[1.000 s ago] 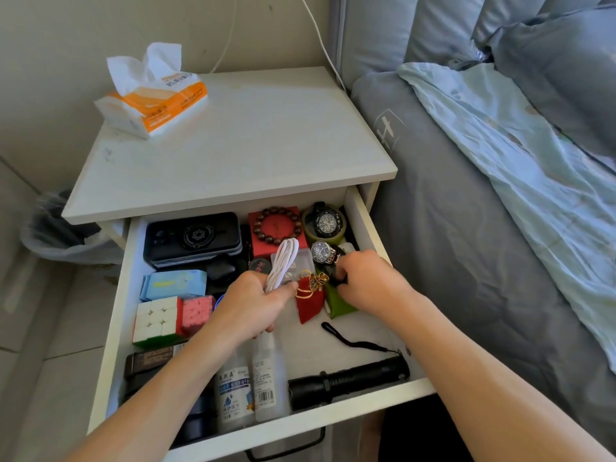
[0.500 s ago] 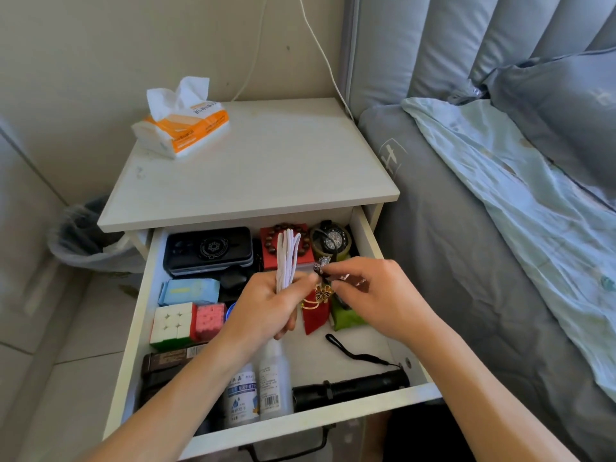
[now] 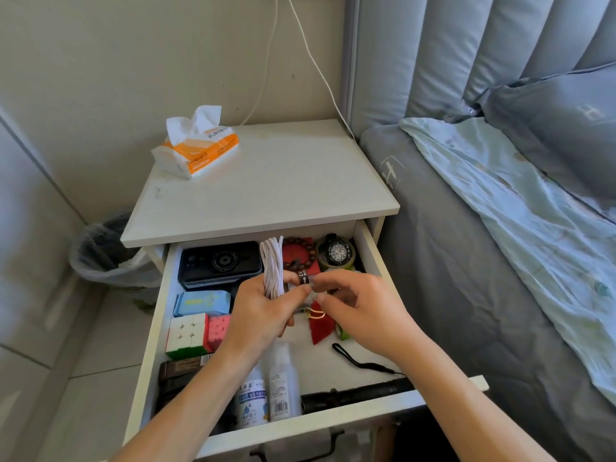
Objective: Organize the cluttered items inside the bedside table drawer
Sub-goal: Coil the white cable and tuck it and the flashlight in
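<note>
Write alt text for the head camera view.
Over an open bedside drawer full of small items, the left hand grips a bundle of white cable while the right hand pinches a small dark object beside it.

A pale wooden bedside counter is carrying an orange-and-white soft tissue pack, lying at the counter's back left corner.

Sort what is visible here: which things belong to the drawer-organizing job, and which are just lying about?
Part of the job:
- open drawer
- white cable bundle, gripped by left hand
- small dark item, pinched by right hand
- cube puzzles, bottles, flashlight, watch

Just lying about:
- tissue pack on tabletop
- bin
- bed
</note>
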Tool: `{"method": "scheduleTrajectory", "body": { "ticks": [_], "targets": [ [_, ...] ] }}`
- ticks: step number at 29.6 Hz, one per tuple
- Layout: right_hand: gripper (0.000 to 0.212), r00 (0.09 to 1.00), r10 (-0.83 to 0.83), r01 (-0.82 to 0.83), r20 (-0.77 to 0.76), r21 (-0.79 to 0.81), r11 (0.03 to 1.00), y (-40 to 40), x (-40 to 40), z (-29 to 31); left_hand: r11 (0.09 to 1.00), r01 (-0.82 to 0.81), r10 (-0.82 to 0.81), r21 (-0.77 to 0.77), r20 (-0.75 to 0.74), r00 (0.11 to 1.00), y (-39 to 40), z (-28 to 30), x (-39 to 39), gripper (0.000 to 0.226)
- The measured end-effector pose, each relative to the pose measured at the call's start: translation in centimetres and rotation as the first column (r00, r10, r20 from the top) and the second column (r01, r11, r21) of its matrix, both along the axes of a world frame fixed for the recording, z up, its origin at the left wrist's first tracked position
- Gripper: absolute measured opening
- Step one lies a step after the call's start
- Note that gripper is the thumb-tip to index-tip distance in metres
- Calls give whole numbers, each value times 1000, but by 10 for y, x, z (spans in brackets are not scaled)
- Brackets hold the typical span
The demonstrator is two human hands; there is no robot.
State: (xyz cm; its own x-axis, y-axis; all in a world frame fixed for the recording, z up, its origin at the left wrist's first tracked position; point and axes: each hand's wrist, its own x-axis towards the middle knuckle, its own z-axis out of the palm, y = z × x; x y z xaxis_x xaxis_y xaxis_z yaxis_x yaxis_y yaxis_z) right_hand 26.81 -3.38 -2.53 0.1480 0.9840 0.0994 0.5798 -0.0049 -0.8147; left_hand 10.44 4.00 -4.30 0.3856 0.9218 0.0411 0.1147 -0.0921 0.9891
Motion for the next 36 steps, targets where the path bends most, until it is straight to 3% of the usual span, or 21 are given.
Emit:
{"method": "scheduleTrajectory", "body": {
  "ticks": [4, 8, 12, 17, 21, 25, 27, 31, 36],
  "targets": [
    [28, 963, -119, 90, -240, -131, 987, 5, 1, 2, 998, 68, -68, -9, 16, 998, 1, 2, -1, 25],
    [17, 890, -183, 75, -418, -262, 962, 7, 5, 6, 985, 173, -172, -7, 24, 985, 3, 3, -5, 23],
    [17, 817, -231, 36, -528, -354, 935, 9, 5, 6, 961, 275, -275, 25, 14, 961, 5, 4, -8, 9],
    [32, 673, -231, 12, -703, -302, 953, 11, 8, 5, 953, 258, -232, -157, 165, 959, 9, 2, -8, 15],
    [25, 723, -122, -99, -680, -276, 956, 9, 15, 10, 895, 273, -146, -352, 347, 926, 15, 2, -8, 16],
    [14, 784, -9, -264, -621, -346, 900, 5, 14, 13, 839, 399, -259, -369, 375, 890, 21, 3, -11, 22],
    [22, 792, 52, -329, -608, -354, 875, 5, 13, 14, 816, 450, -316, -363, 371, 873, 21, 3, -12, 15],
    [26, 714, 67, -395, -697, -322, 861, 6, 13, 15, 808, 445, -309, -385, 367, 878, 22, 2, -12, 19],
    [13, 639, 65, -441, -766, -296, 847, 6, 13, 14, 811, 446, -322, -378, 347, 881, 25, 1, -15, 24]
  ]
}}
